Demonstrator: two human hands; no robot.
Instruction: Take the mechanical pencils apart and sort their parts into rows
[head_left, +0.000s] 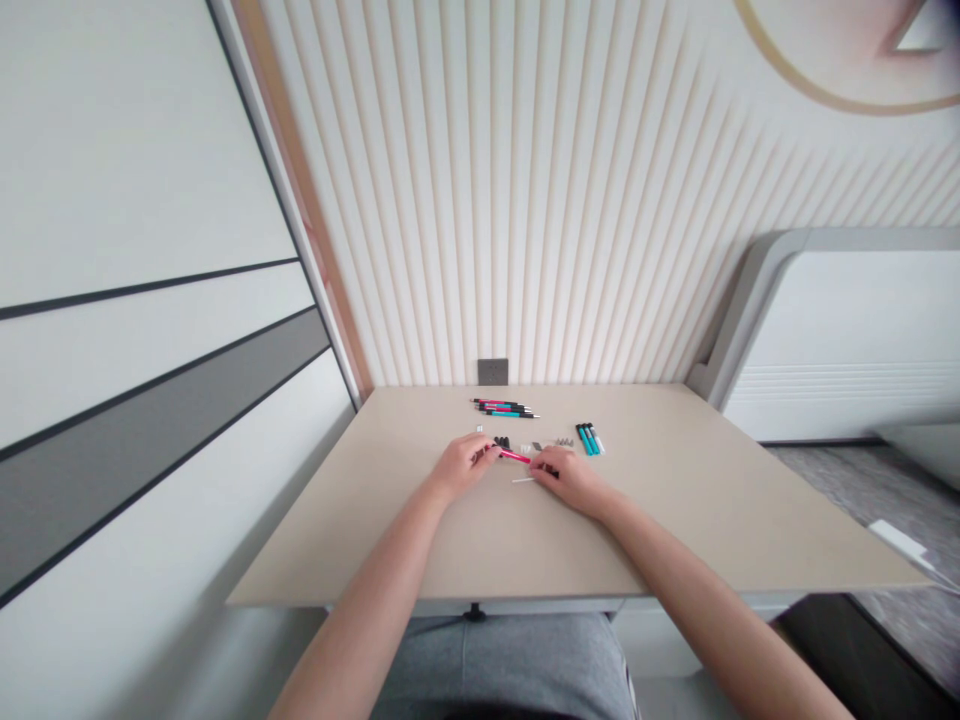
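Both of my hands rest on the beige table [675, 520] and hold a pink pen [514, 456] between them. My left hand [463, 464] pinches its left end with closed fingers. My right hand [576, 480] is closed around its right end. A thin white refill [522, 481] lies on the table just in front of the pen. Small black and grey pen parts [536, 444] lie just beyond my hands. Several assembled pink and teal pens [504, 408] lie in a row farther back. Teal pen barrels [589, 439] lie to the right of the small parts.
A ribbed white wall stands behind the table, with a grey socket plate [493, 372] at its base. A white and grey cabinet [847, 340] stands at the right. A panelled wall runs along the left. My grey-clad lap [517, 660] shows under the front edge.
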